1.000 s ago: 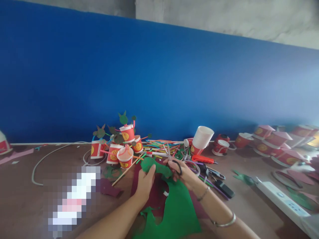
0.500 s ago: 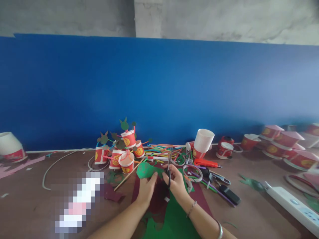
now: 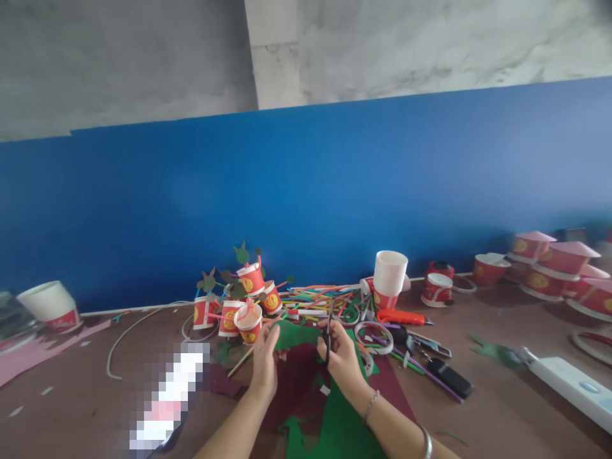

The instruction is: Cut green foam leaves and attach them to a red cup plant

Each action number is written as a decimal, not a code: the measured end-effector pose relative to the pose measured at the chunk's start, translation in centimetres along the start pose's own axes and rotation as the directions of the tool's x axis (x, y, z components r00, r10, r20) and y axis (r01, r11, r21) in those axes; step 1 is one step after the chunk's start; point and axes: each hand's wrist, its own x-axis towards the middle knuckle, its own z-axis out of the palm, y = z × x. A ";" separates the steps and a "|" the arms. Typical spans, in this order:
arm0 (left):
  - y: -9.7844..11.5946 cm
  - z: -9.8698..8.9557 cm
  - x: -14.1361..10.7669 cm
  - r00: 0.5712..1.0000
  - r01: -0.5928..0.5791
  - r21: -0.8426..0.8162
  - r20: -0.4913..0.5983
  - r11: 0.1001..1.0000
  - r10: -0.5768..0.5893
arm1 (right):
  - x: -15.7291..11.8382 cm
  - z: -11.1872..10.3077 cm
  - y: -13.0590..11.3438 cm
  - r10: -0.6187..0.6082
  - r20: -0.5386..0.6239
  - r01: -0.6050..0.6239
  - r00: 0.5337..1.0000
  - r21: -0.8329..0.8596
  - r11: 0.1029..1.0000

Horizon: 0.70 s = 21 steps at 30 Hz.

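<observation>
Since the earlier frame, the left hand [image 3: 264, 363] has shifted away from the right hand [image 3: 343, 360] and closer to the cups, so the gap between them is wider. The rounded end of the green piece [image 3: 297, 335], which showed above the left hand before, is now mostly hidden by it. The piece spans the gap between the hands, its left end gripped by the left thumb and fingers, its other end reaching the right fingers. The right hand is closed around the dark handles of the scissors [image 3: 327, 338], blades pointing up and away.

Below the hands, a larger green sheet [image 3: 349, 427] lies over a dark red sheet [image 3: 299, 382] on the brown surface [image 3: 90, 401]. Just beyond the left hand stands a red paper cup [image 3: 248, 326] beside similar ones. Straws [image 3: 315, 299] are heaped beyond both hands. Just right of the right hand lie a tape roll [image 3: 373, 338] and, farther out, an orange cutter [image 3: 401, 317] and a black fob [image 3: 449, 376].
</observation>
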 end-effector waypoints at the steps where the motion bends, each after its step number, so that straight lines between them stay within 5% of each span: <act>1: -0.3 -0.1 0.0 0.998 0.039 0.056 0.039 0.998 -0.041 | 0.0 0.0 0.0 -0.007 0.001 0.007 1.000 -0.001 1.000; 5: -1.9 -0.1 -0.4 0.994 -0.024 0.253 0.110 0.967 -0.004 | 0.0 -0.1 0.1 -0.037 0.010 0.037 0.999 -0.015 0.999; 11: -1.6 0.0 -0.7 0.990 -0.126 0.254 -0.024 0.959 0.137 | -0.3 0.5 -0.2 0.092 0.078 -0.100 0.993 0.102 0.990; 16: -1.3 0.1 -0.6 0.988 -0.110 0.208 -0.085 0.972 0.130 | -0.4 0.4 -0.8 0.143 0.088 -0.153 0.986 0.118 0.981; 21: -0.9 -0.1 -0.4 0.970 -0.141 0.141 -0.178 0.980 0.165 | -0.8 0.4 -0.9 0.220 0.288 -0.232 0.932 0.007 0.973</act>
